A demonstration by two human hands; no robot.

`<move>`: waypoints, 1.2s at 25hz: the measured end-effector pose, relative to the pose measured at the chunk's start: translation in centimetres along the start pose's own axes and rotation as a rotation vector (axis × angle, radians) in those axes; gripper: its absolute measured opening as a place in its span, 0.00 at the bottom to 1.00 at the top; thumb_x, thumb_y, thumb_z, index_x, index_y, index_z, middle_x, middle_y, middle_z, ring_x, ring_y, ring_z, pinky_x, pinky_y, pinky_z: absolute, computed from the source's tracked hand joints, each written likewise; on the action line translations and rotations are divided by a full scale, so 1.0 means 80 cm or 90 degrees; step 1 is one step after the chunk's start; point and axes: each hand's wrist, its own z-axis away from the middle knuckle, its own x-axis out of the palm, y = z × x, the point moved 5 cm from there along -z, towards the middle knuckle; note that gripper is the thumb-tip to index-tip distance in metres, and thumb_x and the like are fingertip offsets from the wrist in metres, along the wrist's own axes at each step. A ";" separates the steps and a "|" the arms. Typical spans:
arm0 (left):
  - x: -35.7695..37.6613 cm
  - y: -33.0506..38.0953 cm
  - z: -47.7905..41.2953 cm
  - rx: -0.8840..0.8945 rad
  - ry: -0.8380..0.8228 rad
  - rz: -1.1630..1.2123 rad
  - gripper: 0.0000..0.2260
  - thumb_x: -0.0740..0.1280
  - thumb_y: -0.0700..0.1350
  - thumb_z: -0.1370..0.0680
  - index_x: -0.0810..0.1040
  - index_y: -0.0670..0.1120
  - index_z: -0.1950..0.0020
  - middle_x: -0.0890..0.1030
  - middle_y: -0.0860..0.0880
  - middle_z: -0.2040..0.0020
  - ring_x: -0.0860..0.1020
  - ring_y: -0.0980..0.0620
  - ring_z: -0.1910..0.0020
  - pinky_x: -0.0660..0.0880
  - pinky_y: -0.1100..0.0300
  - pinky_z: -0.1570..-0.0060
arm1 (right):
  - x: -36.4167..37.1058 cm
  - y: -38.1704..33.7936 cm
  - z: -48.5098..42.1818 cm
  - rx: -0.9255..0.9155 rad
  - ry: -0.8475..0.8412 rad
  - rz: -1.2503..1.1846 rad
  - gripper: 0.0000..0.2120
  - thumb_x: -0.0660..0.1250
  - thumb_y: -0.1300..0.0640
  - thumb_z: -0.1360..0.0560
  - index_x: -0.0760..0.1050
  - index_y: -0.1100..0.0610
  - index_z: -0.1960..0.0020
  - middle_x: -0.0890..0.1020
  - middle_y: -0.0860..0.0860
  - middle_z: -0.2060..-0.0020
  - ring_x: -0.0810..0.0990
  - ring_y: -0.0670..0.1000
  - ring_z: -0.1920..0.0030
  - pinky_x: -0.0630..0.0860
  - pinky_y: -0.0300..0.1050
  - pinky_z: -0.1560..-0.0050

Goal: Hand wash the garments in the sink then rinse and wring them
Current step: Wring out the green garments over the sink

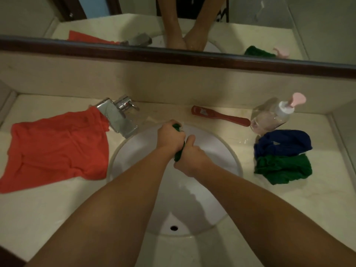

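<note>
Over the round white sink (229,151), both my hands grip one twisted dark green garment (178,154). My left hand (169,135) holds its far end, where a bit of green pokes out above the fist. My right hand (189,158) is wrapped round the near end. Most of the cloth is hidden inside the two fists. An orange-red garment (55,149) lies spread on the counter to the left, its corner draped against the chrome faucet (119,116). On the right counter sit a crumpled blue garment (282,142) and a crumpled green garment (283,169).
A clear pump bottle (271,116) with a pink nozzle stands at the back right. A red scrubbing brush (219,115) lies behind the sink. The mirror (134,20) above the backsplash reflects the arms. The sink's overflow hole (174,227) faces me on the near wall.
</note>
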 end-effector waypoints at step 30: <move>0.270 0.081 0.246 0.112 -0.101 -0.042 0.26 0.63 0.71 0.24 0.72 0.49 0.44 0.80 0.49 0.48 0.81 0.47 0.51 0.81 0.49 0.50 | -0.120 0.401 0.168 0.270 0.355 -0.625 0.29 0.71 0.38 0.22 0.70 0.58 0.33 0.79 0.56 0.40 0.81 0.56 0.44 0.79 0.49 0.48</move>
